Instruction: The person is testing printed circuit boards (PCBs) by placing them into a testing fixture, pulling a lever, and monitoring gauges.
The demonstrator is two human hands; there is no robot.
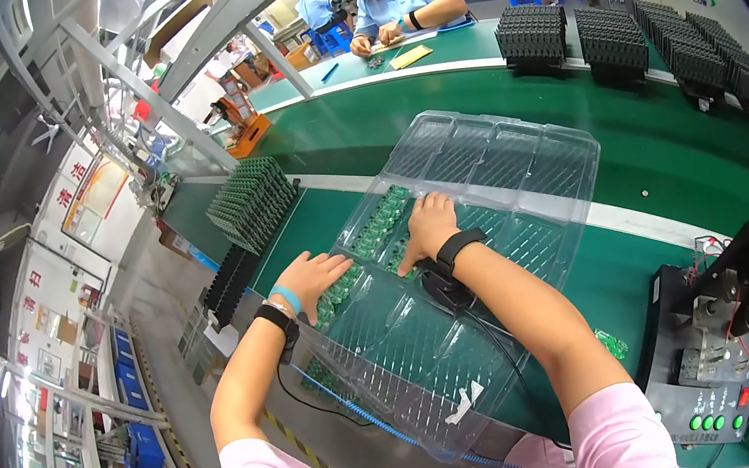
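Note:
A clear plastic tray with slotted compartments lies across the green bench in front of me. Green circuit boards stand in rows in its left compartments. My left hand rests at the tray's left edge, fingers stretched over the boards there; a blue band and a black strap circle its wrist. My right hand reaches over the tray's middle, thumb and fingers apart beside the other row of boards. What its fingertips touch is partly hidden. A black device with a cable sits at my right wrist.
A rack of upright green boards stands at the far left. Black racks line the far right. A test fixture with green buttons stands at the right. A blue coiled cord runs below the tray. Across the bench sits a co-worker.

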